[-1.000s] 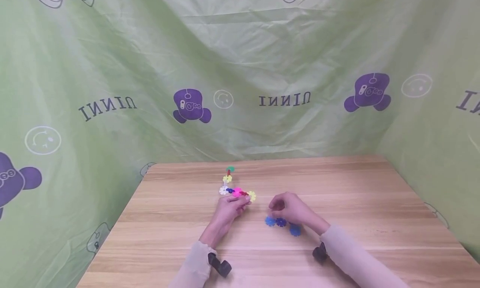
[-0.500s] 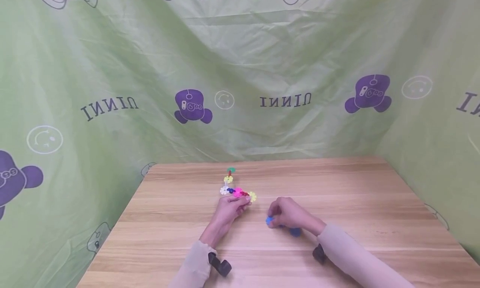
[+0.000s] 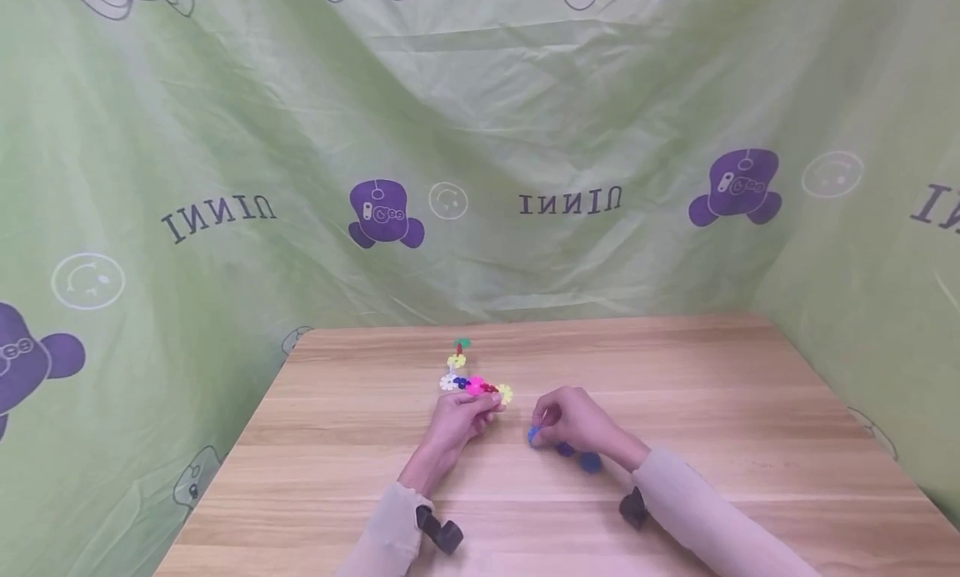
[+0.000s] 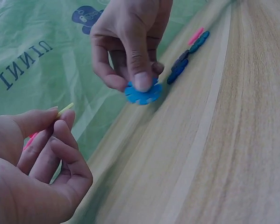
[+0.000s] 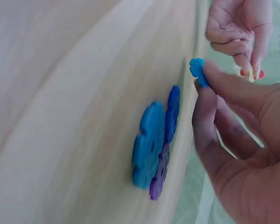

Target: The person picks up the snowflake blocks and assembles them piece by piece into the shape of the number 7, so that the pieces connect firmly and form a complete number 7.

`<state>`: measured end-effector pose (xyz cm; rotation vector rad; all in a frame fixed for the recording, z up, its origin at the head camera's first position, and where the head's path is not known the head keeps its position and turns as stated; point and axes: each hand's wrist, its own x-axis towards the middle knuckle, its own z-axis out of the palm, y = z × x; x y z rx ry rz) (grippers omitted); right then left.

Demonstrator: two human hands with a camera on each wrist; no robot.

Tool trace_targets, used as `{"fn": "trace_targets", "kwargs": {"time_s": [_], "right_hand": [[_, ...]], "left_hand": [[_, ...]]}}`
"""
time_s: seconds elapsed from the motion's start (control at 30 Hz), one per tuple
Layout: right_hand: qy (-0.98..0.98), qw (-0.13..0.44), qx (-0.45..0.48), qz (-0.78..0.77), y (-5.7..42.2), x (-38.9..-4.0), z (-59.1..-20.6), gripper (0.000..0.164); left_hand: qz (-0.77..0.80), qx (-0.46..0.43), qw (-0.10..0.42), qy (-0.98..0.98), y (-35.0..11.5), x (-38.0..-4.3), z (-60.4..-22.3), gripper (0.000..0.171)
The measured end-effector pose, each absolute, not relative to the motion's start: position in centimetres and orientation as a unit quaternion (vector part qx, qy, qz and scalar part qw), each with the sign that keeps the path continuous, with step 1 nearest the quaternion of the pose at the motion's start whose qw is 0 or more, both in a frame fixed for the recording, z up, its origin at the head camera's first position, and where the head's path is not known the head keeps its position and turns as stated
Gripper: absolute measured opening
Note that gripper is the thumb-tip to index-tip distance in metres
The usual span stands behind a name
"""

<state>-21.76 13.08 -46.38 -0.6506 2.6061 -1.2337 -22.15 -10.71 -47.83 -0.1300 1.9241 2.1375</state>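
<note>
My left hand (image 3: 459,423) pinches the yellow notched snowflake disc (image 3: 506,393) that ends a chain of linked discs. From there the chain runs left through a pink disc (image 3: 475,385) to a white disc (image 3: 448,382), then back to a green disc (image 3: 462,343). To the right, my right hand (image 3: 581,421) grips a light blue snowflake disc (image 4: 143,95) between thumb and fingers, above the table and apart from the chain. Beneath that hand lie another light blue disc (image 5: 148,144), a dark blue disc (image 5: 172,112) and a purple disc (image 5: 159,172).
The wooden table (image 3: 337,477) ends at a green printed cloth (image 3: 480,260) hanging behind and at both sides. A pink piece (image 4: 196,36) lies beyond the blue discs in the left wrist view. Each wrist carries a black camera mount (image 3: 441,531).
My right hand has come down to the blue discs, pinched the leftmost light blue one and raised it slightly, tilting it. The left hand and its chain have stayed almost still.
</note>
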Motion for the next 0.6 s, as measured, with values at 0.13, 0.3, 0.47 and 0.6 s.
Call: {"fn": "trace_targets", "kwargs": {"time_s": [0.13, 0.3, 0.47, 0.6], "right_hand": [[0.874, 0.073, -0.177, -0.446, 12.9, -21.7, -46.3, 0.012], [0.874, 0.031, -0.149, -0.462, 12.6, -21.5, -46.0, 0.013], [0.867, 0.010, -0.139, -0.479, 12.3, -21.4, -46.2, 0.009], [0.863, -0.008, -0.135, -0.486, 11.8, -21.4, -46.3, 0.007]], "left_hand": [[0.734, -0.043, 0.133, 0.664, -10.7, -22.2, -48.0, 0.029], [0.736, -0.042, 0.133, 0.663, -10.7, -22.3, -48.2, 0.027], [0.735, -0.043, 0.135, 0.663, -10.6, -22.4, -48.3, 0.024], [0.736, -0.038, 0.134, 0.662, -10.5, -22.5, -48.4, 0.025]]}}
